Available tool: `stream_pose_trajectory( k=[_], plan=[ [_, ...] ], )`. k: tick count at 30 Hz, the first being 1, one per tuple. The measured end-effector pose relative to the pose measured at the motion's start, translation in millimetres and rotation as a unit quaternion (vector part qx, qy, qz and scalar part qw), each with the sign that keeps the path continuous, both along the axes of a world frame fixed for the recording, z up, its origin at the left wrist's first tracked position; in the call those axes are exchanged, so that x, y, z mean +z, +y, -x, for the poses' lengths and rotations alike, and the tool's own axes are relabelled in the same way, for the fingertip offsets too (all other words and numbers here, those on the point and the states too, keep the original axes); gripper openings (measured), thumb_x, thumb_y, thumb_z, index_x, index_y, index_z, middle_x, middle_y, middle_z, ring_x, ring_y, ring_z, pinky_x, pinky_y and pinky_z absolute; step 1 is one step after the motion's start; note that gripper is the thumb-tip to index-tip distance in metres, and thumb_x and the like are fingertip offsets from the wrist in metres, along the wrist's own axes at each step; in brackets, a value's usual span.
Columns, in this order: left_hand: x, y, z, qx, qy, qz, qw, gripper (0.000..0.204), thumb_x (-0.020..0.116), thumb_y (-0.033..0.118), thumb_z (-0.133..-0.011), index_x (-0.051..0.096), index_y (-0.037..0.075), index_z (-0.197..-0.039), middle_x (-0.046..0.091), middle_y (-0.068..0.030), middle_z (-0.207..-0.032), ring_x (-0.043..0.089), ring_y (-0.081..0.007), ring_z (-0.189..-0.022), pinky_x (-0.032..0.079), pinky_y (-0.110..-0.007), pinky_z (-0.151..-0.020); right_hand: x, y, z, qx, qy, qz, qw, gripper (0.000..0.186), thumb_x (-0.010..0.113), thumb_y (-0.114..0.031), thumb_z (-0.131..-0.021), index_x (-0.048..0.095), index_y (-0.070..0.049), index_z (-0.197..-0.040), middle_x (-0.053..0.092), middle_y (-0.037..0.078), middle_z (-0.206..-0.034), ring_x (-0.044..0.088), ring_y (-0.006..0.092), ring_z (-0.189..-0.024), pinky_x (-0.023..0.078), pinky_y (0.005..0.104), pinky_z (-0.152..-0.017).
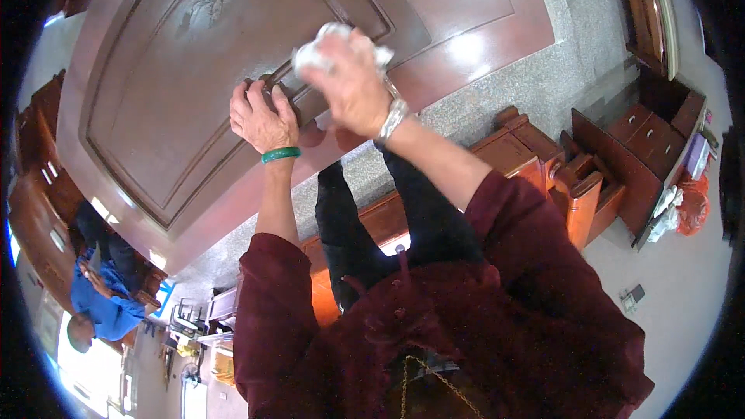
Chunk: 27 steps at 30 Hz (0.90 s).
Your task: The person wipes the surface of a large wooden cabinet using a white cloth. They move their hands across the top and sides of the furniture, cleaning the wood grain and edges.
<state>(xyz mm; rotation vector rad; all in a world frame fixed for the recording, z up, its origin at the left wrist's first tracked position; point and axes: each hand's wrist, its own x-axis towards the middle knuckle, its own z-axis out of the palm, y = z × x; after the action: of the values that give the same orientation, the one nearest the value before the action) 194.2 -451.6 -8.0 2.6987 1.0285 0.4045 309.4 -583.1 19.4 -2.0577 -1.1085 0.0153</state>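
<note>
1. A seated person in blue (pixel 109 299) is at the far left, well apart from the work.
2. The large brown panel (pixel 167 101) lies across the upper middle, with raised moulding.
3. The left hand (pixel 264 116), wearing a green bangle (pixel 280 154), rests on the panel, fingers bent; I cannot tell whether they grip anything.
4. The white cloth (pixel 310 58) is over the panel's moulding, just beside the left hand.
5. The right hand (pixel 353 87), slightly blurred, grasps this cloth.
6. A red bag (pixel 693 206) lies far right.
</note>
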Motion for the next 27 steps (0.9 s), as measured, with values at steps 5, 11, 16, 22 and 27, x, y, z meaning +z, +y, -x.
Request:
stream_pose_trajectory(
  k=[5, 11, 16, 22, 27],
  plan=[
    [-2, -2, -4, -0.006, 0.009, -0.007, 1.000, 0.030, 0.055, 0.032, -0.085, 0.058, 0.012, -0.107, 0.049, -0.0114, -0.124, 0.042, -0.0315, -0.118, 0.031, -0.047, -0.097, -4, -27, -14, 0.143, -0.071, 0.100, 0.982, 0.028, 0.057, -0.014, -0.073, 0.065, -0.020, -0.100, 0.057, 0.008, -0.111, 0.048, 0.0263, -0.117, 0.026, 0.0576, -0.104],
    [3, -3, -2, 0.000, 0.004, -0.007, 1.000, 0.029, 0.057, 0.029, -0.084, 0.059, 0.012, -0.106, 0.050, -0.0123, -0.120, 0.044, -0.0322, -0.115, 0.031, -0.048, -0.096, 3, -63, -117, -0.105, -0.015, 0.008, 0.994, 0.032, 0.053, -0.004, -0.084, 0.063, -0.013, -0.113, 0.059, 0.014, -0.096, 0.058, 0.0297, -0.088, 0.048, 0.0380, -0.080],
    [-1, -4, -6, -0.005, -0.003, -0.007, 1.000, 0.028, 0.058, 0.029, -0.083, 0.059, 0.012, -0.105, 0.050, -0.0124, -0.119, 0.045, -0.0325, -0.113, 0.033, -0.049, -0.094, -24, -71, -139, -0.179, -0.036, 0.099, 0.978, 0.042, 0.065, -0.026, -0.081, 0.057, -0.010, -0.119, 0.057, 0.021, -0.106, 0.057, 0.0359, -0.094, 0.048, 0.0420, -0.082],
    [0, -3, -7, 0.004, 0.000, 0.015, 1.000, 0.029, 0.059, 0.030, -0.082, 0.058, 0.012, -0.106, 0.049, -0.0114, -0.122, 0.043, -0.0332, -0.116, 0.032, -0.051, -0.095, -19, -53, -133, -0.188, 0.030, 0.102, 0.976, 0.034, 0.059, -0.006, -0.079, 0.059, -0.012, -0.112, 0.057, 0.019, -0.104, 0.056, 0.0379, -0.095, 0.046, 0.0416, -0.083],
    [2, -2, -2, 0.017, 0.015, 0.038, 0.999, 0.030, 0.060, 0.029, -0.082, 0.057, 0.012, -0.106, 0.047, -0.0113, -0.124, 0.042, -0.0328, -0.117, 0.031, -0.054, -0.095, 23, -26, -99, -0.197, -0.020, 0.076, 0.977, 0.036, 0.060, -0.004, -0.078, 0.062, -0.011, -0.113, 0.057, 0.016, -0.104, 0.055, 0.0328, -0.095, 0.044, 0.0392, -0.085]
  ],
)
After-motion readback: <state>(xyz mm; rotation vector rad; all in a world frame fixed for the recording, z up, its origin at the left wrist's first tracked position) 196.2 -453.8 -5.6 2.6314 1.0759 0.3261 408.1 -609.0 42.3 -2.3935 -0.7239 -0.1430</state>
